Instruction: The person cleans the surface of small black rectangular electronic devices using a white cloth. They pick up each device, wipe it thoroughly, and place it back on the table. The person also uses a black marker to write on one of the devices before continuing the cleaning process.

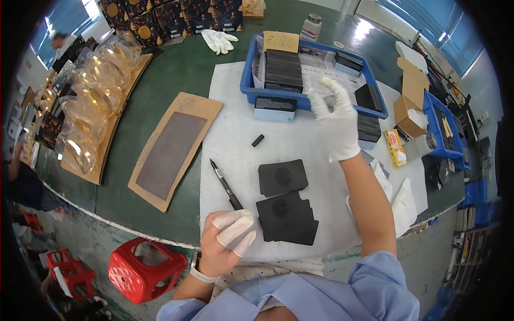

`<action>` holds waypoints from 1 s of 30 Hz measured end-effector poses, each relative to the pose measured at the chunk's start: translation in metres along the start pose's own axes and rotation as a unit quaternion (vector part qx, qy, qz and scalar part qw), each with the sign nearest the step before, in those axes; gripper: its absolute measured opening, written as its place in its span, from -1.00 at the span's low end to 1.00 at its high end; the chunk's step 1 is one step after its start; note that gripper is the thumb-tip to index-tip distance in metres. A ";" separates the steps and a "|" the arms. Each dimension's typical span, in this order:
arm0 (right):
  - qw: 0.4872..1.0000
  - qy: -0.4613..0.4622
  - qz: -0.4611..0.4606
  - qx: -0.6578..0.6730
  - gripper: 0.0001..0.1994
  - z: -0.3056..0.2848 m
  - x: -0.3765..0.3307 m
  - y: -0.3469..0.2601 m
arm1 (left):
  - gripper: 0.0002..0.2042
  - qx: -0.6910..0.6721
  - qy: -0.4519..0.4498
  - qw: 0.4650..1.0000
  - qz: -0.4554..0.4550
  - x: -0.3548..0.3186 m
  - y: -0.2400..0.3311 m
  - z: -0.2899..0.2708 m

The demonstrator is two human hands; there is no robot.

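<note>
My right hand, in a white glove, reaches over the front edge of the blue tray. Its fingers are apart and hold nothing. Curled in near the table's front edge is my left hand, with white covers on several fingers; nothing shows between them. Close by lies an uncapped black marker pen, its cap farther off. Two fanned stacks of black cards lie between my hands, the upper stack and the lower stack. The tray holds a tall row of black cards.
A small card box stands before the tray. At left lies a grey pad on cardboard, beyond it bagged goods. A white bottle, a yellow packet and a clear bottle stand around. A red stool is below.
</note>
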State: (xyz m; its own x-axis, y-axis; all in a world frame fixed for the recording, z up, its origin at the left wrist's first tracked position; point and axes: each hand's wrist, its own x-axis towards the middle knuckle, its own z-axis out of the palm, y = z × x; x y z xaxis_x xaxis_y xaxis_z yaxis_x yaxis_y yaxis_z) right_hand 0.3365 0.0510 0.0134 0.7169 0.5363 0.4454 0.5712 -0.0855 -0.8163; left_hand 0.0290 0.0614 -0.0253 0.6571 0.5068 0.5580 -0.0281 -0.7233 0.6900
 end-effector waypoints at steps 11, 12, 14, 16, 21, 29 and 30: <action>0.971 -0.125 0.156 0.129 -0.61 -0.058 -0.060 -0.018 | -0.65 0.132 -0.029 0.991 0.022 0.037 0.030 -0.017; 0.970 -0.135 0.155 0.127 -0.60 -0.057 -0.065 -0.009 | -0.64 0.146 -0.010 0.989 0.029 0.039 0.029 -0.018; 0.975 -0.184 0.097 0.077 -0.50 -0.056 -0.070 -0.003 | -0.64 0.162 -0.010 0.986 0.027 0.045 0.028 -0.019; 0.966 -0.256 -0.020 -0.020 -0.28 -0.053 -0.071 -0.002 | -0.60 0.186 -0.047 0.981 0.033 0.056 0.029 -0.020; 0.913 -0.371 -0.081 -0.148 0.16 -0.047 -0.073 -0.002 | -0.38 0.217 -0.214 0.952 -0.034 0.094 0.018 0.004; 0.908 -0.391 -0.040 -0.146 0.17 -0.050 -0.073 0.002 | -0.25 0.196 -0.248 0.946 -0.067 0.103 -0.010 0.018; 0.904 -0.401 -0.026 -0.144 0.18 -0.051 -0.072 -0.002 | -0.24 0.199 -0.246 0.946 -0.064 0.103 -0.011 0.018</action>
State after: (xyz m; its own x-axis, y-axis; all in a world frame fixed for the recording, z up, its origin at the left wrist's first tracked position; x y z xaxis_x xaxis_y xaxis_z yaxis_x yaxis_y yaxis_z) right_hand 0.3045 -0.0305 0.0016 0.2317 0.9725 -0.0230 0.7587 -0.1954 -0.6215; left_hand 0.1108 0.1131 0.0163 0.9101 0.3932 0.1311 0.2971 -0.8395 0.4550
